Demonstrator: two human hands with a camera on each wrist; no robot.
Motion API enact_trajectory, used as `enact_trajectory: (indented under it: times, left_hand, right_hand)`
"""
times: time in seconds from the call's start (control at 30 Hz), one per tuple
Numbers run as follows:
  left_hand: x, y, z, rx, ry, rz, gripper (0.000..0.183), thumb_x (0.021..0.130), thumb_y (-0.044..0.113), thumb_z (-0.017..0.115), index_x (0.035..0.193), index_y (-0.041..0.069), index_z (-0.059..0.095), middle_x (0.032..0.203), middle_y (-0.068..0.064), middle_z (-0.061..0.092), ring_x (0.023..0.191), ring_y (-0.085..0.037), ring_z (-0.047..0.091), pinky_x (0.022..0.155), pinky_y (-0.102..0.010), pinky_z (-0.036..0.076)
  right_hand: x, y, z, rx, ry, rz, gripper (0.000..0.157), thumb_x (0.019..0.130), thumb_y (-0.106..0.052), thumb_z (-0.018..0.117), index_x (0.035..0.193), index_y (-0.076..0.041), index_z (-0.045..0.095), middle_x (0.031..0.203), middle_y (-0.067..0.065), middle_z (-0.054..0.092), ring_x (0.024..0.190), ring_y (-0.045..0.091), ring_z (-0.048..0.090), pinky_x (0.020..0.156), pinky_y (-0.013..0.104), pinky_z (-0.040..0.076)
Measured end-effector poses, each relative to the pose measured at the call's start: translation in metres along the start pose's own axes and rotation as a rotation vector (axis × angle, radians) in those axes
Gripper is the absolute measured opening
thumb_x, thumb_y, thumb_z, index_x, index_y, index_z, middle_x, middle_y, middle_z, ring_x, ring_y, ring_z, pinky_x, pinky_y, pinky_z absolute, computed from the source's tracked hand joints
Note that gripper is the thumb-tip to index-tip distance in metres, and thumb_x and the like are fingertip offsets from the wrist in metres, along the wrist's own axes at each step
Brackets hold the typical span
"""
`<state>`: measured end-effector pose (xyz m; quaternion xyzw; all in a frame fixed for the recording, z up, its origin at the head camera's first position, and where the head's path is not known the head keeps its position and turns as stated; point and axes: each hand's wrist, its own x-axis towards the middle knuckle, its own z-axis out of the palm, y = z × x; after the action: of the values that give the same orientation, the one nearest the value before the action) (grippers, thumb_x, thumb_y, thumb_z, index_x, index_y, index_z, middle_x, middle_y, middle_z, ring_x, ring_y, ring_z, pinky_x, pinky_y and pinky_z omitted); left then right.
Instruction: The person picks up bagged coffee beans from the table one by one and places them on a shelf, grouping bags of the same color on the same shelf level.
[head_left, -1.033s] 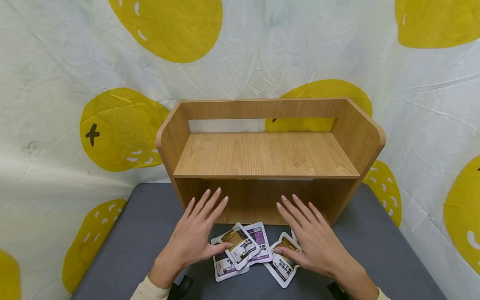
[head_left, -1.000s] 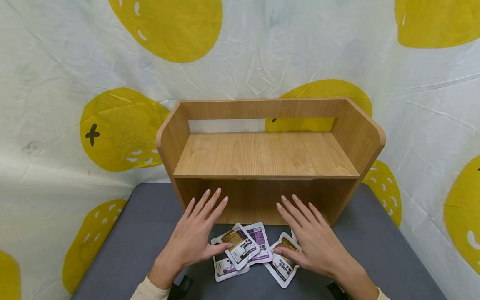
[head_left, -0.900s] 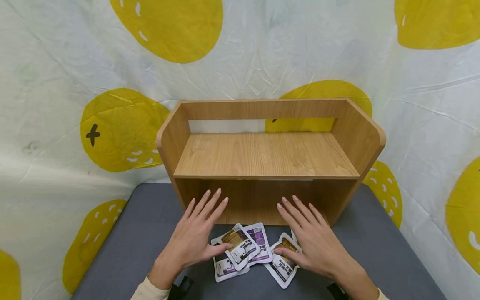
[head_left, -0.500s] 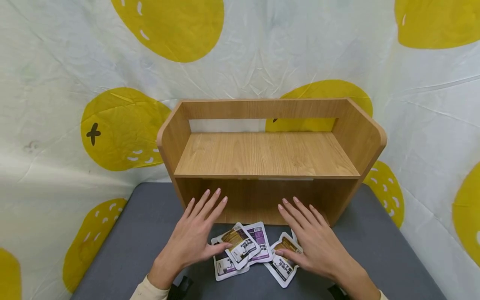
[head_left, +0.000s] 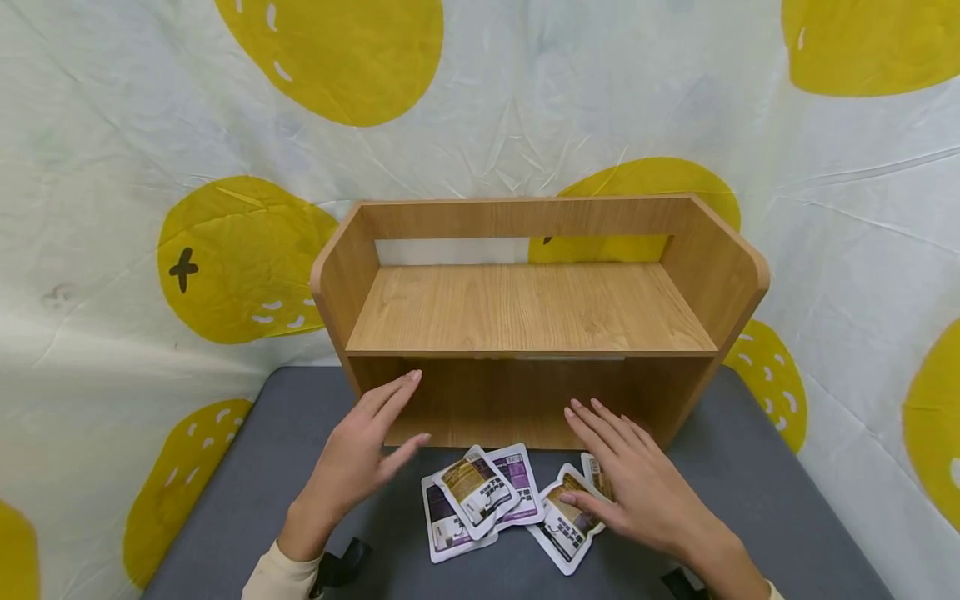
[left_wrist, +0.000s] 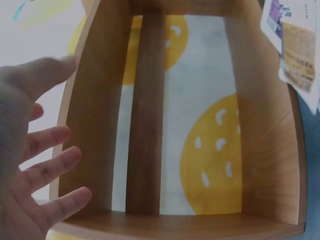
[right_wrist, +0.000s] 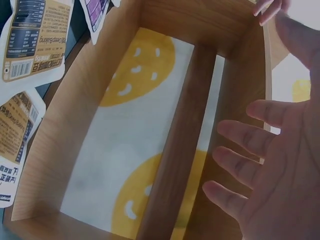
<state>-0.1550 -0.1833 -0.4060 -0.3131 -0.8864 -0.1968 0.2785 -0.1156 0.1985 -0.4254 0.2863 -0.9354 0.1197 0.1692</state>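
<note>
Several flat sachets lie on the grey table between my hands. On the left, a brown-and-white sachet (head_left: pixel 478 493) overlaps a purple-and-white sachet (head_left: pixel 517 483) and a dark purple sachet (head_left: pixel 453 525). To the right lie another brown-and-white sachet (head_left: pixel 564 525) and a brown sachet (head_left: pixel 596 473), the latter partly hidden by my right hand. My left hand (head_left: pixel 352 454) hovers left of the pile, fingers extended, holding nothing. My right hand (head_left: pixel 641 487) is above the right-hand sachets with straight fingers, its thumb over the brown-and-white one; whether it touches cannot be told.
A two-tier wooden shelf (head_left: pixel 532 308) stands just behind the sachets, its lower compartment facing my fingertips. The grey table (head_left: pixel 292 417) extends to both sides. A white cloth with yellow shapes (head_left: pixel 480 100) hangs behind and at the sides.
My left hand has shifted left, away from the pile, and turned with its thumb raised. The right hand has moved slightly right, uncovering more of the brown sachet. The sachets stay put.
</note>
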Motion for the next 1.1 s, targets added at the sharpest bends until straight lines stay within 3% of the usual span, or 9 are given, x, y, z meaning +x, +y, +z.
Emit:
enact_trajectory:
  times: [0.13,0.27,0.33,0.43,0.53,0.7,0.9,1.1]
  left_hand:
    - [0.002,-0.013,-0.008,-0.146,0.138,-0.086,0.079,0.082,0.011,0.086,0.152,0.013,0.050,0.129,-0.007,0.067,0.113,-0.022,0.065,0.094,-0.031,0.057]
    - [0.004,-0.029,-0.018,-0.302,0.283,-0.176,0.067,0.082,-0.003,0.081,0.144,0.009,0.058,0.112,-0.008,0.073,0.099,-0.017,0.070,0.088,-0.015,0.056]
    - [0.005,-0.035,-0.023,-0.355,0.351,-0.217,0.063,0.083,-0.009,0.078,0.141,0.007,0.061,0.107,-0.010,0.074,0.096,-0.011,0.069,0.084,-0.013,0.056]
    - [0.009,-0.041,-0.032,-0.401,0.442,-0.268,0.061,0.083,-0.015,0.075,0.139,0.004,0.062,0.100,-0.016,0.074,0.092,-0.004,0.067,0.081,-0.012,0.056]
    - [0.017,-0.039,-0.042,-0.386,0.505,-0.304,0.059,0.084,-0.016,0.073,0.139,0.002,0.062,0.098,-0.022,0.071,0.090,-0.001,0.065,0.081,-0.010,0.054]
    - [0.028,-0.034,-0.054,-0.342,0.552,-0.342,0.058,0.086,-0.013,0.073,0.140,0.005,0.062,0.099,-0.024,0.065,0.089,-0.007,0.062,0.079,-0.007,0.052]
    - [0.037,-0.043,-0.052,-0.400,0.570,-0.333,0.061,0.085,-0.014,0.073,0.142,0.005,0.060,0.107,-0.027,0.059,0.091,-0.017,0.061,0.078,-0.008,0.054]
    - [0.039,-0.063,-0.043,-0.467,0.549,-0.333,0.071,0.083,-0.015,0.075,0.145,0.014,0.058,0.117,-0.023,0.059,0.099,-0.023,0.063,0.080,-0.012,0.057]
  right_hand:
    - [-0.001,0.005,0.001,0.039,-0.002,-0.015,0.090,0.086,-0.051,0.078,0.159,-0.017,0.037,0.159,0.000,0.042,0.147,0.031,0.038,0.110,0.058,0.042]
    - [-0.005,0.010,0.000,0.072,-0.004,-0.018,0.078,0.086,-0.041,0.081,0.151,-0.011,0.050,0.150,0.003,0.054,0.140,0.031,0.048,0.106,0.057,0.048]
    - [-0.007,0.012,-0.001,0.088,-0.008,-0.015,0.072,0.086,-0.037,0.082,0.147,-0.011,0.054,0.146,0.003,0.057,0.138,0.030,0.051,0.104,0.056,0.049]
    - [-0.010,0.015,-0.002,0.116,-0.008,-0.008,0.066,0.086,-0.033,0.082,0.144,-0.014,0.058,0.144,0.002,0.058,0.136,0.028,0.052,0.104,0.053,0.050]
    - [-0.012,0.018,-0.002,0.141,-0.001,-0.005,0.065,0.085,-0.030,0.084,0.143,-0.017,0.059,0.143,-0.001,0.058,0.133,0.023,0.054,0.102,0.048,0.051]
    - [-0.015,0.024,-0.005,0.184,0.039,-0.027,0.064,0.084,-0.023,0.085,0.142,-0.017,0.060,0.138,-0.001,0.063,0.124,0.019,0.060,0.095,0.044,0.056]
    - [-0.019,0.032,-0.008,0.262,0.047,-0.027,0.063,0.084,-0.019,0.084,0.142,-0.018,0.060,0.133,-0.006,0.065,0.118,0.014,0.062,0.095,0.027,0.055]
    - [-0.024,0.033,-0.011,0.290,0.024,-0.006,0.061,0.084,-0.018,0.084,0.141,-0.017,0.061,0.129,-0.006,0.066,0.115,0.012,0.062,0.090,0.034,0.059]
